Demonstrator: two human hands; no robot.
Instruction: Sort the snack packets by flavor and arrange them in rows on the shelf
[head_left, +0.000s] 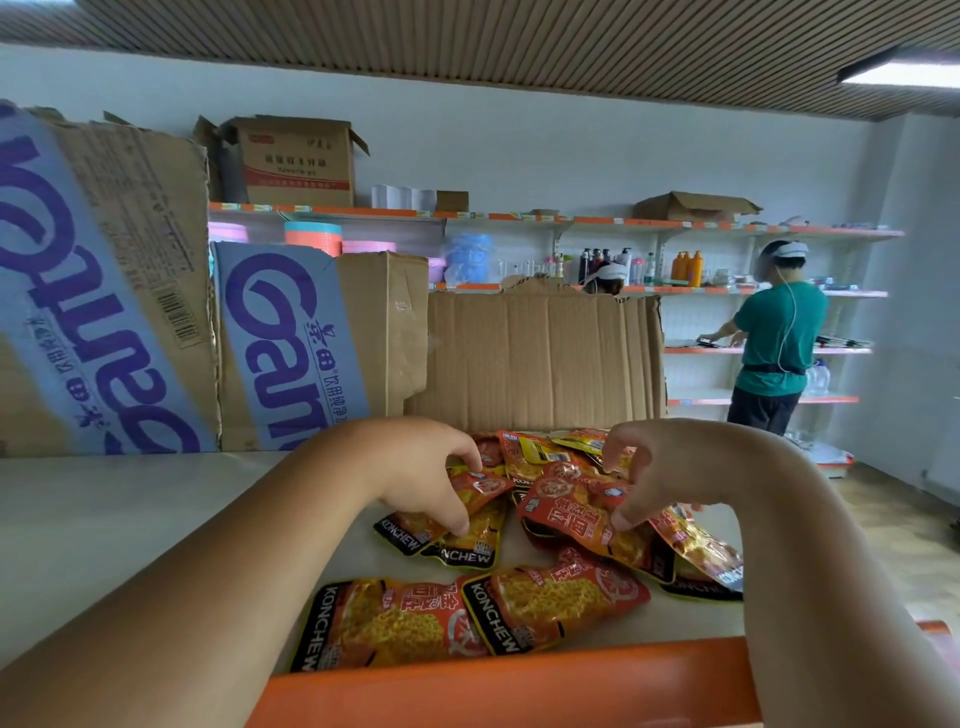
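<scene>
Several orange-red and yellow KONCHEW snack packets lie in a loose heap (561, 483) on the pale shelf top (156, 519). Two of them lie flat side by side near the front edge (467, 613). My left hand (421, 473) pinches an orange packet (478, 493) on the heap's left, thumb on top and fingers curled over its far side. My right hand (654, 478) pinches another orange-red packet (576, 519) in the middle of the heap between thumb and fingers. Yellow packets (550, 452) show at the back of the heap.
An orange shelf lip (493, 680) runs along the front. Upright cardboard boxes with blue print (291, 343) and a plain cardboard sheet (540, 358) stand behind the packets. A person in a green shirt (779, 332) works at wall shelves on the right.
</scene>
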